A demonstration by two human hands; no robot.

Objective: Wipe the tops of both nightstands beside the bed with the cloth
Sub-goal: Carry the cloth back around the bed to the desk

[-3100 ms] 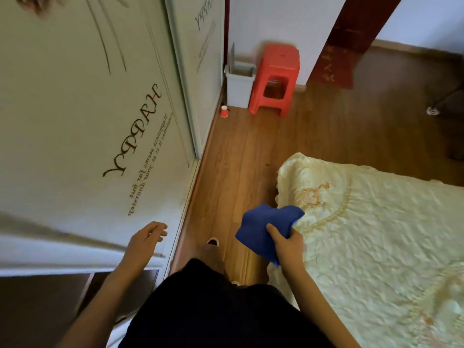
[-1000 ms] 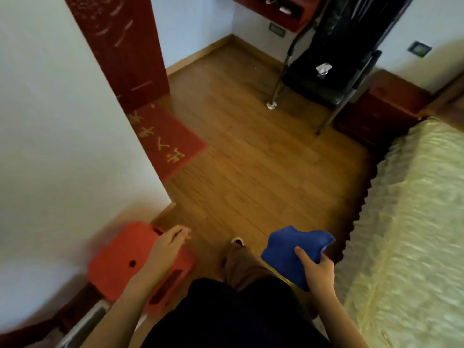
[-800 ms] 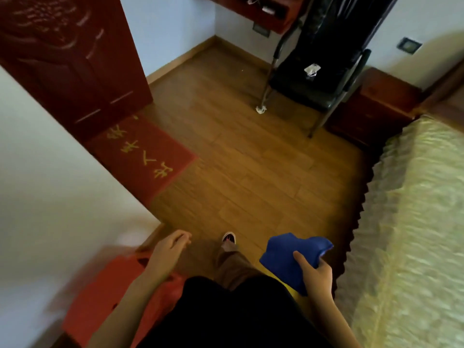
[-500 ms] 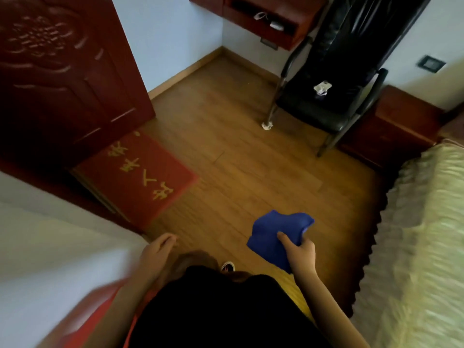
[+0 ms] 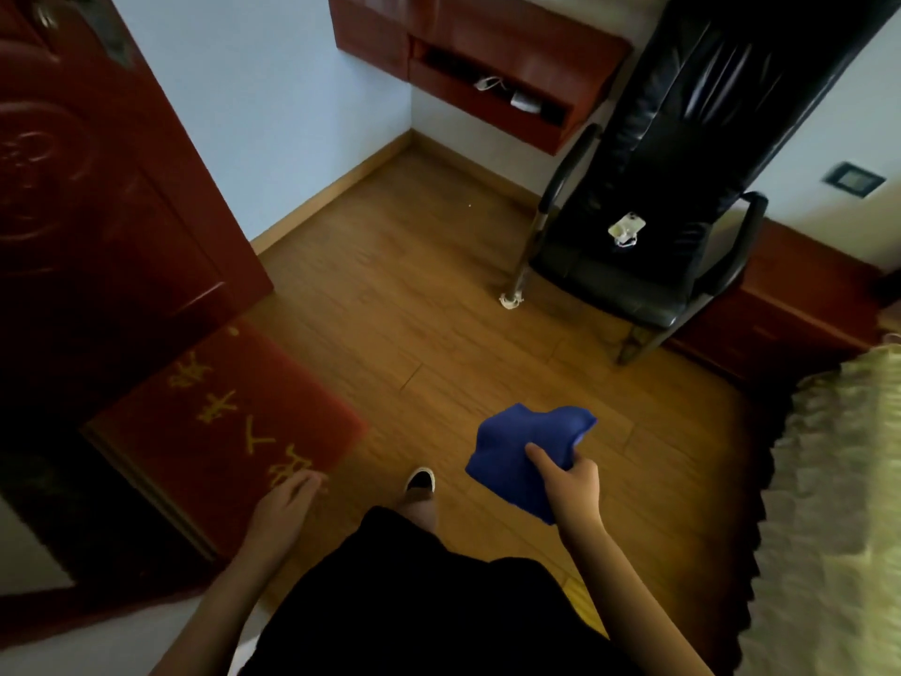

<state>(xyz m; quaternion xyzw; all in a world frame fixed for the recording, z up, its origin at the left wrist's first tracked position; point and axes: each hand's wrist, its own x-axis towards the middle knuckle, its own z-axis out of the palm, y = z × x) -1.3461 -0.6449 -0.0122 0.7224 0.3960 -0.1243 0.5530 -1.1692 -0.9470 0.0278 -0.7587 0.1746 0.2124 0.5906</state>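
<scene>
Now nearer the nightstand [image 5: 790, 300] with cloth [image 5: 512, 446].

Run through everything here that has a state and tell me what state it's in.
Blue cloth: bunched, gripped in the right hand, in the air.
Left hand: relaxed, holding nothing.
Door: appears swung open.
Office chair: unoccupied, phone lying on its seat.
Nightstand: untouched, cloth well away from it.
Doormat: flat on the floor.

The wooden floor [image 5: 414, 304] carries a red mat [image 5: 229, 422] with gold characters at its left edge. A black chair [image 5: 634, 285] stands at the far edge, a dark red nightstand [image 5: 790, 309] just beside it. The bed [image 5: 838, 505] runs along the right edge.
</scene>
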